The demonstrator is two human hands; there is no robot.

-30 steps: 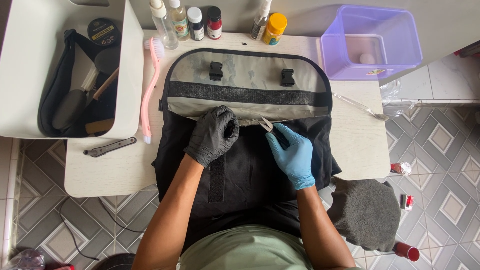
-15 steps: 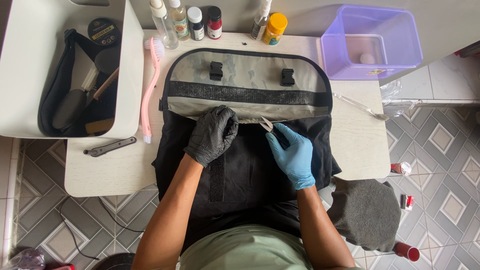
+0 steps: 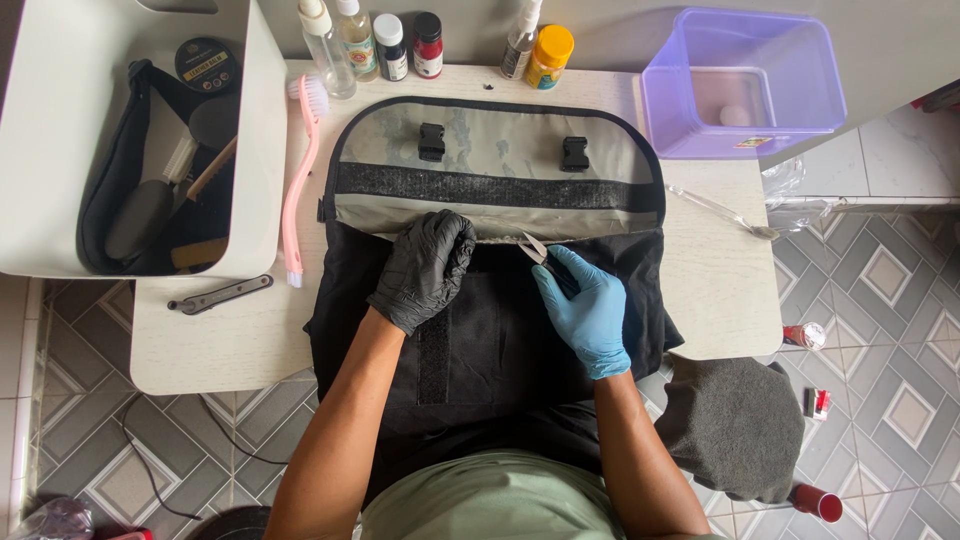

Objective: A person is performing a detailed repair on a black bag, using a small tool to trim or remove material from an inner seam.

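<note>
Packages and labels only, all beyond my hands at the table's far edge: two clear bottles, one with a pale label; a small dark bottle with a white cap; a red-labelled bottle with a black cap; a slim spray bottle; a yellow jar. Far left, a round black tin lay in the white bin. The purple tub far right carried a small sticker.

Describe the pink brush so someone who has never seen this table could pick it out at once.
Start at the white table and find the black bag with its grey flap folded open. Just off the bag's left edge, beside the white bin, lies the pink brush, its white bristle head pointing toward the bottles. It is the only pink, long-handled thing there; the dark metal tool near its handle end is shorter.
</note>
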